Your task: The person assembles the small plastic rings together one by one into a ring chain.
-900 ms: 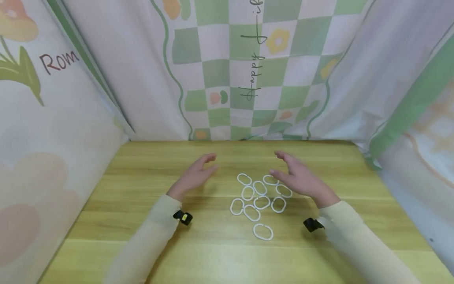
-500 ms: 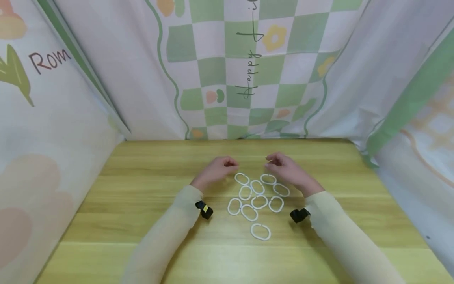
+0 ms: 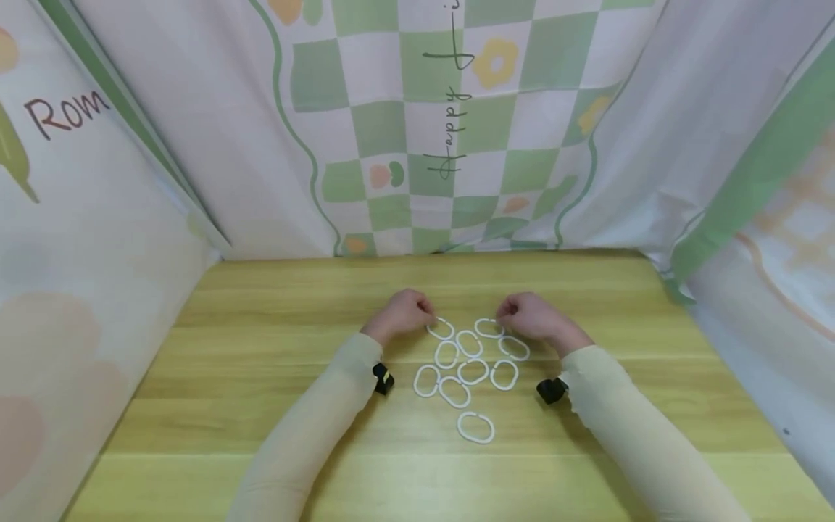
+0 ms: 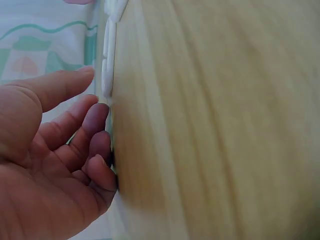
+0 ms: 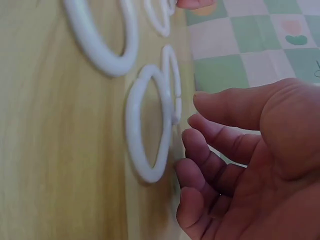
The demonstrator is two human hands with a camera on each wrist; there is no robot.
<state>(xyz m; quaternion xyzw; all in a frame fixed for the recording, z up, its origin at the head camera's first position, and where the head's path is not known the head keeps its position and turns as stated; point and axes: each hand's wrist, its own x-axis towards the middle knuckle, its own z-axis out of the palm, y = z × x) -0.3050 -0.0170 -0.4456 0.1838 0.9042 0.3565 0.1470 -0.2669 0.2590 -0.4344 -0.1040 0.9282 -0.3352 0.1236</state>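
Several white oval plastic rings with a small slit lie flat on the wooden table in a loose cluster. My left hand has its fingertips right at the upper left ring. In the left wrist view its fingers are loosely bent, thumb and index apart, beside rings seen edge-on. My right hand is at the upper right ring, fingertips overlapping its right end. The right wrist view shows a gap between thumb and index, close to a thin far ring; a nearer ring lies beside the fingers.
One ring lies apart at the front of the cluster. The wooden table ends at a checked green-and-white curtain behind, with fabric on both sides. A small black camera sits on each wrist.
The left hand has moved right to the upper left ring. The right hand has lowered to the upper right ring. Fingers of both hands have drawn closer together; the rings lie as before.
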